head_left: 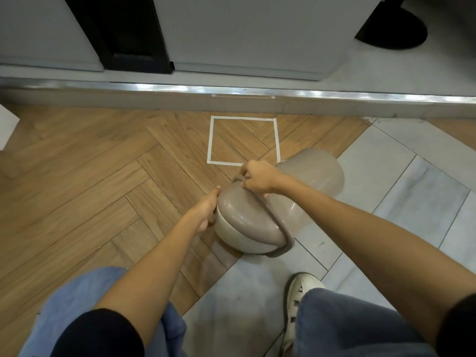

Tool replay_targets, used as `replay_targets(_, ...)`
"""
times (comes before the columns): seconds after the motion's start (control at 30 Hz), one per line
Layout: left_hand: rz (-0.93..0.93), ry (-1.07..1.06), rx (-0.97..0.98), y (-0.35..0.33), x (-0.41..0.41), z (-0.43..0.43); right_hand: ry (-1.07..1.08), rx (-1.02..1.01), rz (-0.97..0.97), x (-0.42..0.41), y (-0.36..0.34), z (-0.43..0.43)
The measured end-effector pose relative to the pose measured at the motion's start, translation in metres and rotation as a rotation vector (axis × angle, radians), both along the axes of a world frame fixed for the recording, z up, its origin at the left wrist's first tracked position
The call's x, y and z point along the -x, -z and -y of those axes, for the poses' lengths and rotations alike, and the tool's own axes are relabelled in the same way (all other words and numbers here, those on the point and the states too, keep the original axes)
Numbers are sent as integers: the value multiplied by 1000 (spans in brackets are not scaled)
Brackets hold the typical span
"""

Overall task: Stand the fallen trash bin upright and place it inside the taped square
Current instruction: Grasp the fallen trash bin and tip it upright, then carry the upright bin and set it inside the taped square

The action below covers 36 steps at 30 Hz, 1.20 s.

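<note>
A taupe plastic trash bin (313, 176) lies on its side on the floor, its lidded top facing me and its base pointing away to the right. My right hand (260, 177) grips the top of the bin's rim. My left hand (208, 211) holds the left side of the rim. The white taped square (211, 135) lies on the wood floor just beyond the bin, with nothing inside it; the bin's far end overlaps its near right corner in view.
A grey raised step with a metal edge (231, 90) runs across just behind the square. Grey cabinets (244, 34) stand on it. A black round stand base (394, 32) is at the far right. My shoe (300, 292) rests on the grey tiles near me.
</note>
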<state>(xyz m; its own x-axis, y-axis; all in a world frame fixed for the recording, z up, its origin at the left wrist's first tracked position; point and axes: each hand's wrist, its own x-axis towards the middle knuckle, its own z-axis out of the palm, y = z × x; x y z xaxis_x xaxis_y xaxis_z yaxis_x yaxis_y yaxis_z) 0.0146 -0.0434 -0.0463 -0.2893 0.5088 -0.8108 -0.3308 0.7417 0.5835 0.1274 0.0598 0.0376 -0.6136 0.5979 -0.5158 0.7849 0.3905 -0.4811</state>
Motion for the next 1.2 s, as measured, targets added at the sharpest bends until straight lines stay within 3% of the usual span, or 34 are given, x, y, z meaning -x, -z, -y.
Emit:
replay_targets(0.2, 29, -184, -43, 0, 23, 14, 180, 54, -179, -1, -39, -34)
replay_targets(0.37, 286, -275, -75, -9, 41, 11, 306, 127, -320, -7, -55, -54)
replay_targets(0.43, 306, -264, -119, -20, 42, 4, 352, 135, -359, -12, -59, -60)
replay_targets(0.63, 164, -207, -262, -53, 51, -20, 453, 134, -440, -36, -65, -84)
replay_targets(0.93, -62, -49, -323, -105, 29, -36, 656, 146, -526, -68, -49, -88)
replay_targets(1.2, -133, -99, -320, -112, 20, -34, 726, 214, -562, -69, -28, -81)
